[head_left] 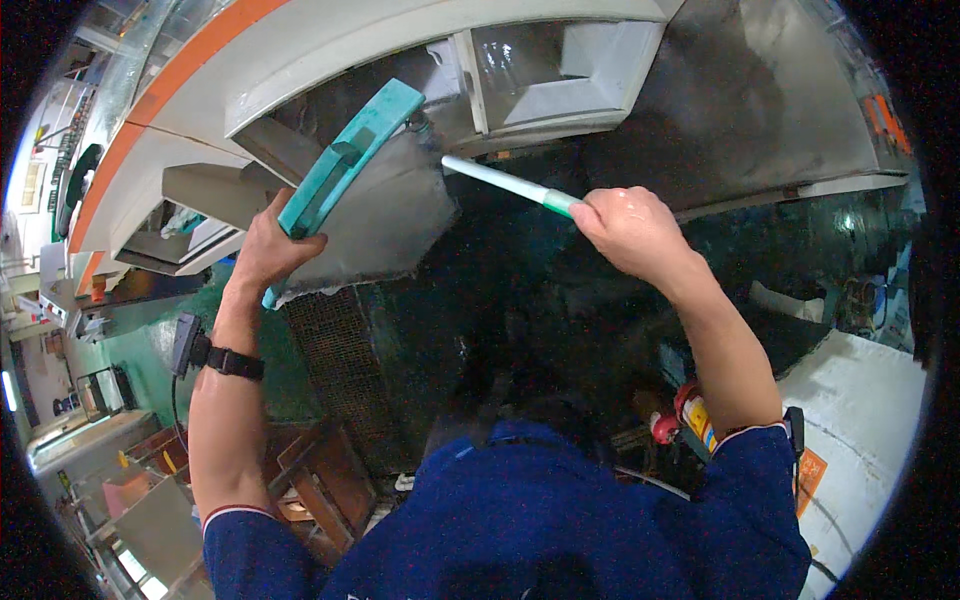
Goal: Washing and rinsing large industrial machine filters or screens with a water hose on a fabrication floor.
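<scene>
My left hand (275,247) is closed around the lower end of a long teal tool (350,155) with a slotted, raised grip. The tool slants up to the right, and a grey flat panel (385,220) with a ragged lower edge shows behind it. I cannot tell whether the two are joined. In my right hand (632,230) is a slim white stick (500,182) with a green part by my fingers. Its white end points left toward the panel, apart from the teal tool.
A pale machine casing (330,50) with an orange edge and framed openings curves across the top. A brown metal grate (340,365) lies below the panel. At lower right are a white surface (855,420) and a red and yellow container (690,410). Wooden furniture (320,480) stands at lower left.
</scene>
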Motion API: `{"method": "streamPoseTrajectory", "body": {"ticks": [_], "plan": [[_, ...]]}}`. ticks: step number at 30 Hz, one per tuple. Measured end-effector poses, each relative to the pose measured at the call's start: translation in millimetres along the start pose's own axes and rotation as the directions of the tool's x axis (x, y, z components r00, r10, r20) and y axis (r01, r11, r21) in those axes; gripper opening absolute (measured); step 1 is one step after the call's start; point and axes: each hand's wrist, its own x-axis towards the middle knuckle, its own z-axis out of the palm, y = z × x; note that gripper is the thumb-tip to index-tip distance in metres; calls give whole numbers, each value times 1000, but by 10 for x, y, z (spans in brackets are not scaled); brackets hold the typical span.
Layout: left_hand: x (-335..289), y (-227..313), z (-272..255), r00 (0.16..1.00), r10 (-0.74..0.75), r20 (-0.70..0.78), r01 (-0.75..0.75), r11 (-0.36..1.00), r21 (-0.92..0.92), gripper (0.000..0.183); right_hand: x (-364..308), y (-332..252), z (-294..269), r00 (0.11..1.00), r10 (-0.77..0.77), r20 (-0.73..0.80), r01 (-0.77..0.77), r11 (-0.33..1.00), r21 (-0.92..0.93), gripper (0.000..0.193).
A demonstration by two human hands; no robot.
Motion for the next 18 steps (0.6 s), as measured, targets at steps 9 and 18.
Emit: {"method": "streamPoseTrajectory", "body": {"ticks": [9,18], "plan": [[51,-25,-7,1000,23,-10,-23,1000,-15,61,446,-92,348,967,77,241,-71,997,-34,42],[97,-33,-64,999,40,-6,-40,998,58,62,-27,-345,-115,980,-199,9,198,979,56,36]]}}
